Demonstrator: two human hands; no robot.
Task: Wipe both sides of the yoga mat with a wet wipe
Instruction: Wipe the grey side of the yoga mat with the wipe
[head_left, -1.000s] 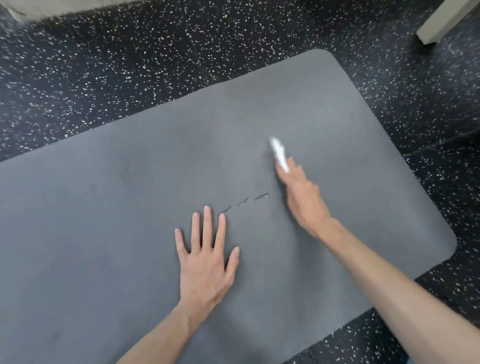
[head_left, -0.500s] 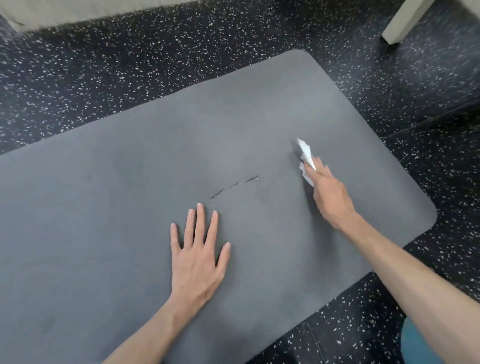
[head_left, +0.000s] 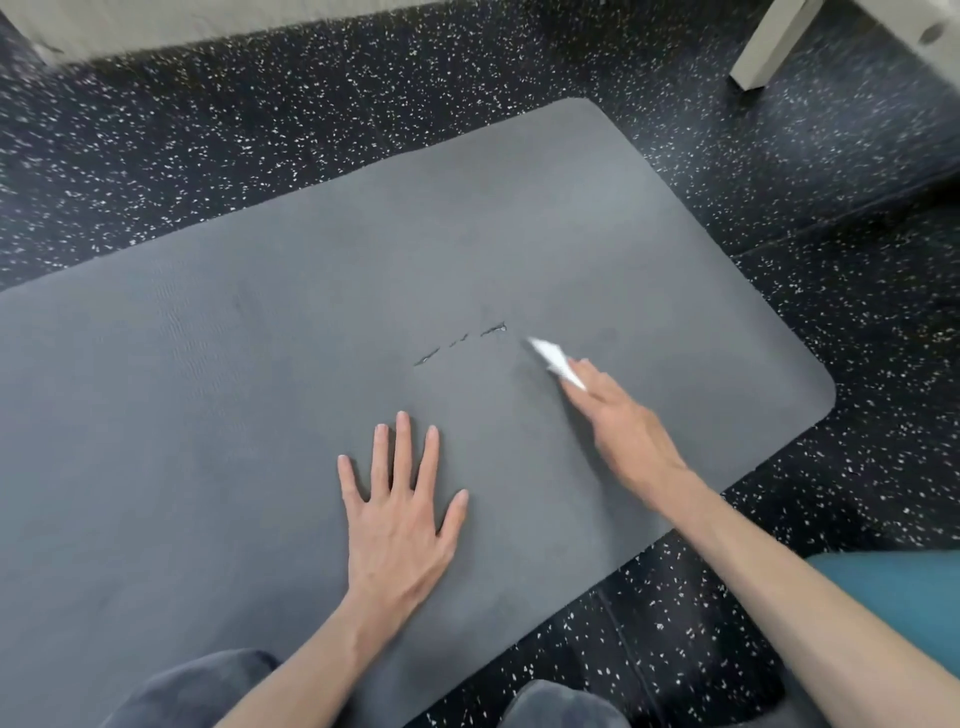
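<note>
Head view showed my left hand (head_left: 397, 512) flat, fingers straight, on the yoga mat (head_left: 260, 389). My right hand (head_left: 621, 423) pinched the wet wipe (head_left: 553, 358) against it.

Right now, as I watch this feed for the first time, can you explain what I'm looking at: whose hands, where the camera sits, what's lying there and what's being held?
There is no machine here: these are a person's two bare hands, seen from one wide-angle camera worn on the head, looking forward and down. A grey yoga mat lies flat on a black speckled floor. The left hand rests flat on the mat, fingers straight and spread. The right hand holds a white wet wipe against the mat; the picture is blurred there. Just beyond the wipe is a short row of dark scuff marks. The person's knees show at the bottom edge.
</note>
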